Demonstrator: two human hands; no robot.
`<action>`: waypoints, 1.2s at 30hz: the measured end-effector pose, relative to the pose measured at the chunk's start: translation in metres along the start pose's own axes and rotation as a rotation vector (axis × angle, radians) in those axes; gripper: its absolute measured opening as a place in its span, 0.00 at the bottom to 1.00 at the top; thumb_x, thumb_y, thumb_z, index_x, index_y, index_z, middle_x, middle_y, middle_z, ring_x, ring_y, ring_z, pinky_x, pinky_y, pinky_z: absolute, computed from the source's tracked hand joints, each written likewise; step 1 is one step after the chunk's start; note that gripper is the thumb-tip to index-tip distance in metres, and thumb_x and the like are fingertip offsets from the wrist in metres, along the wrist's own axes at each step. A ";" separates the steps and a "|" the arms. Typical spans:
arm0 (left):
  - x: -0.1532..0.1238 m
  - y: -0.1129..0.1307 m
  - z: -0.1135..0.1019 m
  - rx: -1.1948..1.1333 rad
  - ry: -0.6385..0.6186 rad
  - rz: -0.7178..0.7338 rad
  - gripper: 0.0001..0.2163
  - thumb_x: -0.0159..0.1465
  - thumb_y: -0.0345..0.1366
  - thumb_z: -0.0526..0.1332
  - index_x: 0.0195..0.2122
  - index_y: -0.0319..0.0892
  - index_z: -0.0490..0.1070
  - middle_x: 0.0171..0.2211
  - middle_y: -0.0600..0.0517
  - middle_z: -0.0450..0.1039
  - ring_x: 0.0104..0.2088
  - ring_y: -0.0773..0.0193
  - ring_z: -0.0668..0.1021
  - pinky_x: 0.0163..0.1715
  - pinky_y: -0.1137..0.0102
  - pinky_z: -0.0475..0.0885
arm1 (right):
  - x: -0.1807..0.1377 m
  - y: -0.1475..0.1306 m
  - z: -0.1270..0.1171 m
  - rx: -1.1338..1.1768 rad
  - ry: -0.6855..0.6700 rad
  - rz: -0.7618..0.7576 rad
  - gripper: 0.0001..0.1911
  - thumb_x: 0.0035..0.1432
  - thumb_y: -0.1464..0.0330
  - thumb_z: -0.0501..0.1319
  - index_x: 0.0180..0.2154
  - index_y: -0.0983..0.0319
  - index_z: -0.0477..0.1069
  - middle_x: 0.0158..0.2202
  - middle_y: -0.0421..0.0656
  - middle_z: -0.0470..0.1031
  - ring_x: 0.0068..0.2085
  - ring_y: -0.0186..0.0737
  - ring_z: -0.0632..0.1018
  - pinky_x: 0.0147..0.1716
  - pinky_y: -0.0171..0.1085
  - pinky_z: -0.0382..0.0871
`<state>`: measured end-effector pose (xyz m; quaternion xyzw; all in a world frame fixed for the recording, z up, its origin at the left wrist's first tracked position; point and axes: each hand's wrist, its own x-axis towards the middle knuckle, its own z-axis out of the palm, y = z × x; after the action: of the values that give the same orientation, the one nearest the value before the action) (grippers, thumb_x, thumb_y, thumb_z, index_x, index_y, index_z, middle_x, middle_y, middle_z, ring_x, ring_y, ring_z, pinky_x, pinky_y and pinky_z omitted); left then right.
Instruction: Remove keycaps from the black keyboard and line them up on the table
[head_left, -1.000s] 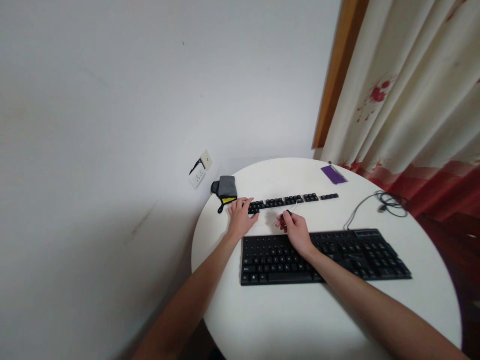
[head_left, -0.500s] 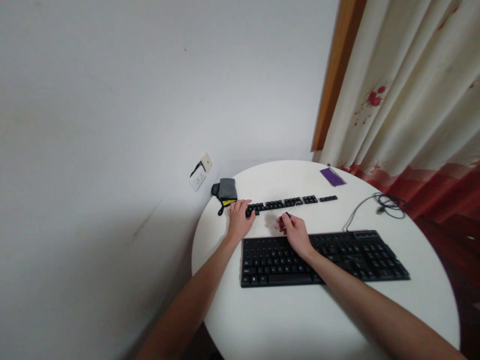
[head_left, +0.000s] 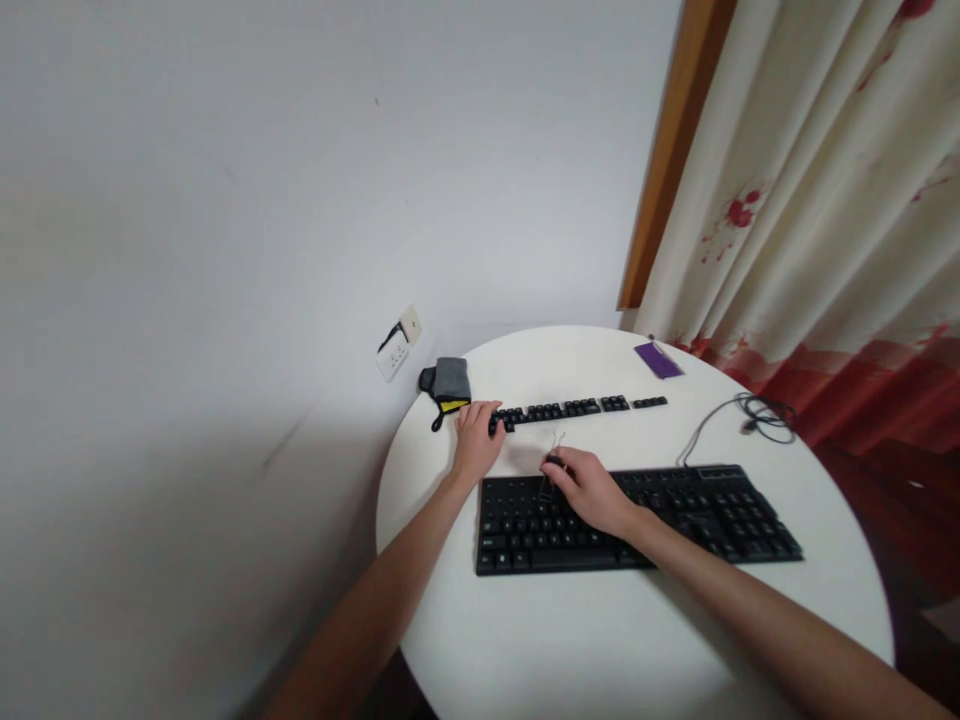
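A black keyboard lies flat on the white round table, its upper rows showing bare spots where keycaps are off. Over its upper left part, my right hand is closed on a keycap puller with a dark handle and thin wire ends. The lower wires reach down to the keyboard; whether they touch a key is too small to tell. My left hand rests on the table with fingers apart, at the left end of a row of loose black keycaps. Its thumb is beside the nearest caps.
A grey cloth with a yellow edge lies behind my left hand. At the back right are a purple card-like piece and the keyboard's coiled cable. A wall with a socket borders the left; a curtain hangs right.
My right hand has moved down and slightly left with the keycap puller, from the gap beside the keycap row to above the keyboard. My left hand has stayed put.
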<state>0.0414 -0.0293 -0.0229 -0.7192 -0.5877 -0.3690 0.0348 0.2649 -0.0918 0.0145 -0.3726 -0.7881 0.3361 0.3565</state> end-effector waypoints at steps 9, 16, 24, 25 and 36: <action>0.000 0.003 0.000 -0.030 -0.017 -0.001 0.13 0.64 0.29 0.58 0.50 0.43 0.70 0.45 0.47 0.72 0.49 0.53 0.70 0.51 0.58 0.64 | -0.014 0.003 0.007 -0.061 -0.146 -0.180 0.12 0.68 0.64 0.53 0.37 0.61 0.72 0.36 0.45 0.75 0.39 0.42 0.75 0.42 0.38 0.67; 0.000 0.001 0.003 -0.045 -0.004 0.016 0.13 0.63 0.29 0.59 0.49 0.44 0.71 0.45 0.48 0.72 0.49 0.53 0.70 0.51 0.58 0.65 | -0.015 0.006 0.010 -0.120 -0.104 -0.131 0.13 0.69 0.64 0.52 0.37 0.61 0.72 0.35 0.46 0.76 0.38 0.42 0.75 0.42 0.38 0.67; 0.001 0.009 -0.004 -0.113 -0.005 0.088 0.12 0.63 0.27 0.59 0.46 0.44 0.72 0.42 0.49 0.73 0.46 0.55 0.71 0.49 0.58 0.66 | -0.015 0.012 0.014 -0.058 -0.053 0.065 0.18 0.68 0.62 0.52 0.28 0.60 0.70 0.27 0.42 0.76 0.31 0.40 0.76 0.35 0.35 0.65; 0.001 0.011 -0.005 -0.131 -0.020 0.115 0.11 0.63 0.28 0.58 0.46 0.44 0.73 0.42 0.49 0.73 0.46 0.56 0.71 0.50 0.59 0.66 | -0.014 0.013 0.013 -0.033 -0.052 0.074 0.18 0.68 0.61 0.52 0.28 0.60 0.70 0.27 0.41 0.76 0.31 0.40 0.76 0.35 0.35 0.65; 0.002 0.027 -0.015 -0.274 -0.182 0.306 0.08 0.66 0.30 0.57 0.43 0.45 0.75 0.41 0.49 0.76 0.45 0.59 0.74 0.49 0.59 0.68 | -0.001 0.027 0.006 0.393 0.260 0.248 0.20 0.65 0.55 0.54 0.31 0.62 0.73 0.26 0.43 0.77 0.27 0.38 0.74 0.29 0.35 0.67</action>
<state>0.0574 -0.0427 -0.0006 -0.8283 -0.4165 -0.3697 -0.0607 0.2699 -0.0809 -0.0110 -0.4299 -0.6038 0.4730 0.4763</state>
